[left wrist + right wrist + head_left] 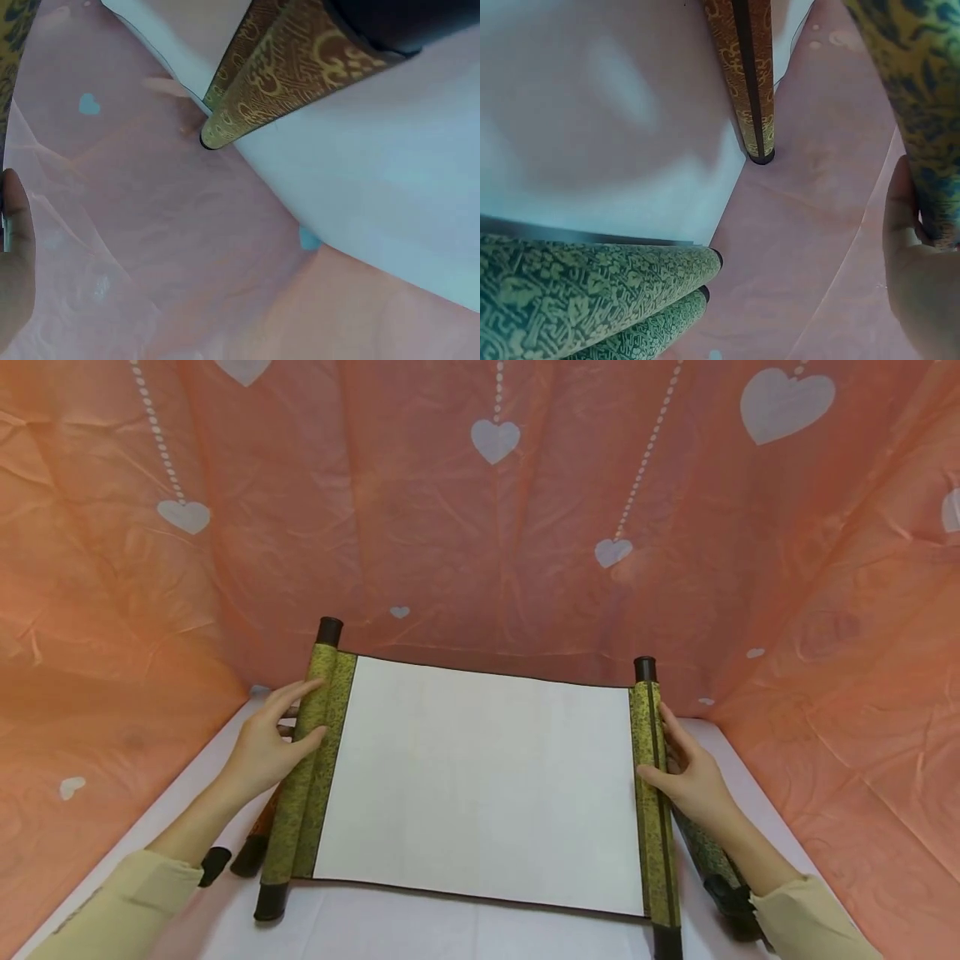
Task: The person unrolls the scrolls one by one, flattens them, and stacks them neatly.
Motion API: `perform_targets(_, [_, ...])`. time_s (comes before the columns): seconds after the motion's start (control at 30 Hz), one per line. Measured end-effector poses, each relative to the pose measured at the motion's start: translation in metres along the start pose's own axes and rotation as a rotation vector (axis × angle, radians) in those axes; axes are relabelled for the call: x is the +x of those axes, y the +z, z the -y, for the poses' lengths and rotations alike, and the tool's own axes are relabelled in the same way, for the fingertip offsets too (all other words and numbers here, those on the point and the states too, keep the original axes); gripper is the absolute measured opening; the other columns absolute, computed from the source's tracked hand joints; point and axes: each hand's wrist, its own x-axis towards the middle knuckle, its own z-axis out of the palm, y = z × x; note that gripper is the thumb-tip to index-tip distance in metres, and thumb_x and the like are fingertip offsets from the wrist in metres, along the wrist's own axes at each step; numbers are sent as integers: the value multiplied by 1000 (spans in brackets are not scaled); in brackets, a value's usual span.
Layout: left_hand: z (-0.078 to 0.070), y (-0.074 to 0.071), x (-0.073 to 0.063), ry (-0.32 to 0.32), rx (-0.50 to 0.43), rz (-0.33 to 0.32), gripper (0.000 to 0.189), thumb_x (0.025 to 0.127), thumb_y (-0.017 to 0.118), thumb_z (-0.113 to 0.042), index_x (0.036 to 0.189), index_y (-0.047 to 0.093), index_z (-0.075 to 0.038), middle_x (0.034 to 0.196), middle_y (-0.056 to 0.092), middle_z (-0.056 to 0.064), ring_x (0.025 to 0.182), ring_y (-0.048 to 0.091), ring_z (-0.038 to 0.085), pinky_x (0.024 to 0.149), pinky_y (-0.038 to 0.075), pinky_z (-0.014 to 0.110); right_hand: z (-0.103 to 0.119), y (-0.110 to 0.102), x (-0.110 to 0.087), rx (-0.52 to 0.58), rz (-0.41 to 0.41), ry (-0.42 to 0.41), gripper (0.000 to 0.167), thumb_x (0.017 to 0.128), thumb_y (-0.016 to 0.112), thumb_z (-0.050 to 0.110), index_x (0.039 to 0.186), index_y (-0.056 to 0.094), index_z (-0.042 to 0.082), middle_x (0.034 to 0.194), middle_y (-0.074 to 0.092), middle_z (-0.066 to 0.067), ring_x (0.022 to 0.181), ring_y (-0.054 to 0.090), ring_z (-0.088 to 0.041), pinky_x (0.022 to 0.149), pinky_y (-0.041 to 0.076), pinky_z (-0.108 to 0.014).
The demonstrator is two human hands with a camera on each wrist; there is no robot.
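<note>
A hanging scroll [487,777] with a blank white sheet is spread between both hands, its yellow-green patterned ends ending in black knobs. My left hand [273,739] grips the thicker left roll [288,827], thumb on the front and fingers near its outer side. On the other end, my right hand [693,777] holds the slimmer roller [660,860], thumb across its face and the fingers partly hidden behind. The left wrist view catches part of the left hand [16,262] at its edge; in the right wrist view the right hand [922,285] lies against the patterned roller [922,97].
Beneath is a white table [390,931]. A rolled brown scroll [277,82] lies by the left forearm, beside another black knob [215,866]. Green patterned scrolls [607,292] lie by the right forearm. Orange-pink cloth [450,543] with pale hearts encloses the back and sides.
</note>
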Motion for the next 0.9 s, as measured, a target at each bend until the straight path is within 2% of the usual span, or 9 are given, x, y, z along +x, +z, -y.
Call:
perform_targets(0.13, [1, -3, -2, -1, 1, -11, 67, 93, 75, 0, 154, 51, -10, 154, 43, 23, 112, 59, 46, 81, 55, 55, -1, -1, -1, 34, 3, -3, 95, 99, 69, 6, 169, 10, 31, 172, 10, -21, 152, 17, -53, 114, 26, -69])
perform_targets(0.2, [2, -5, -3, -4, 1, -11, 66, 93, 74, 0, 154, 51, -10, 153, 43, 24, 112, 60, 48, 81, 55, 57, -1, -1, -1, 45, -1, -5, 92, 99, 65, 2, 168, 12, 33, 173, 10, -16, 155, 15, -48, 119, 32, -52])
perform_targets(0.3, [3, -7, -5, -4, 2, -10, 66, 93, 73, 1, 154, 50, -9, 153, 43, 25, 111, 61, 51, 81, 54, 62, 0, -1, 0, 73, -15, 5, 90, 98, 56, -4, 167, 16, 36, 174, 11, -8, 148, 32, -40, 87, 51, -31])
perform_targets(0.43, [5, -8, -6, 0, 2, -10, 66, 93, 72, 1, 155, 49, -8, 154, 44, 26, 111, 61, 53, 81, 54, 64, 2, 0, 0, 100, -32, 25, 89, 95, 50, -6, 167, 18, 35, 174, 12, -8, 96, 46, -32, 55, 37, -29])
perform_targets(0.53, [6, -9, -6, 10, 5, -8, 67, 93, 72, 1, 155, 49, -8, 153, 44, 26, 111, 61, 53, 80, 55, 60, 0, 0, 0, 70, -17, 13, 87, 99, 57, -1, 168, 16, 33, 174, 10, -10, 124, 50, -36, 70, 46, -21])
perform_targets(0.6, [7, -9, -7, 15, 5, -8, 67, 92, 73, 2, 154, 50, -8, 152, 45, 25, 111, 62, 53, 79, 56, 57, -3, 2, 1, 23, -7, -7, 91, 99, 68, 6, 168, 15, 32, 174, 9, -14, 150, 29, -41, 92, 45, -18])
perform_targets(0.7, [6, -11, -7, 19, 7, -6, 67, 92, 73, 2, 154, 51, -8, 152, 46, 25, 109, 62, 53, 79, 56, 56, -7, 4, 3, -45, 1, -40, 103, 93, 80, 12, 168, 13, 31, 172, 11, -21, 156, 9, -44, 122, 25, -34])
perform_targets(0.8, [7, -14, -6, 21, 14, 3, 67, 91, 74, 2, 154, 51, -8, 151, 46, 26, 108, 63, 53, 78, 56, 55, -10, 6, 6, -82, 5, -69, 105, 92, 79, 7, 169, 12, 29, 169, 14, -24, 155, 11, -45, 118, 24, -60])
perform_targets(0.9, [9, -19, -5, 16, 15, 20, 68, 91, 74, 2, 154, 50, -8, 151, 47, 26, 106, 65, 53, 79, 58, 37, -10, 6, 8, -111, 12, -91, 103, 93, 74, 2, 169, 10, 28, 171, 11, -22, 155, 11, -46, 117, 31, -51])
